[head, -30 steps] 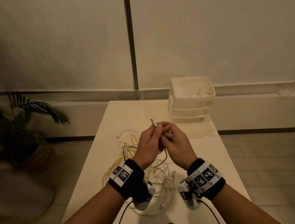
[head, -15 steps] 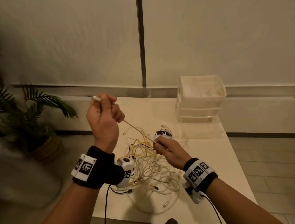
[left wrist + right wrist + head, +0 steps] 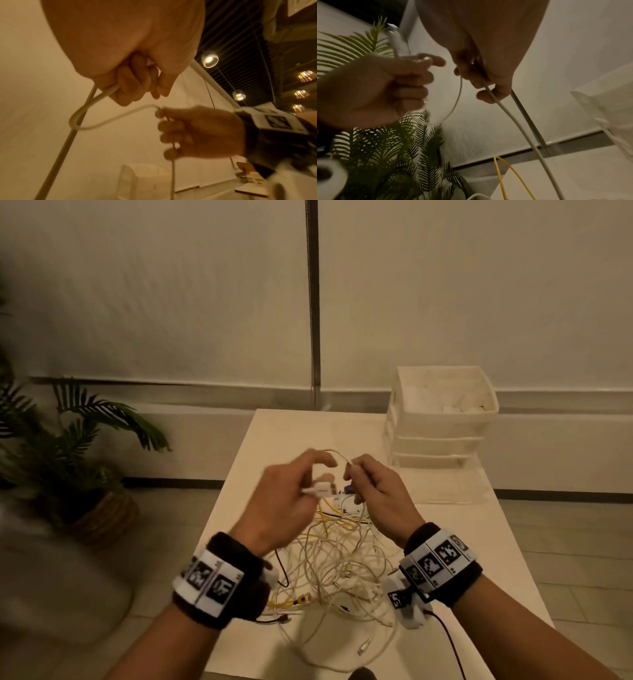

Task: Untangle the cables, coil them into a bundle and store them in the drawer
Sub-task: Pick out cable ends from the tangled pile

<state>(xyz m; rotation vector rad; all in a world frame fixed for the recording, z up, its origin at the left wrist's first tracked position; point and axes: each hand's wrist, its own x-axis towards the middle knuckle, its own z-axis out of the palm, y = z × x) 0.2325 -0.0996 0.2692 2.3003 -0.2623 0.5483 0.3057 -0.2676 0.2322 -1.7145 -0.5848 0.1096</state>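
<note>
Both ends of one white cable (image 3: 337, 455) are held above the tangle (image 3: 337, 568): plug end gripped by the left hand (image 3: 284, 501), pinched by the right hand (image 3: 378, 496), a short arc between.

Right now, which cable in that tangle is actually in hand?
A white cable, looped between left hand and right hand; the yellow cable and black cable lie on the table.

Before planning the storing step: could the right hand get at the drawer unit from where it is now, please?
Probably yes: the drawer unit stands ahead of the right hand with bare table between, but that hand grips the white cable.
</note>
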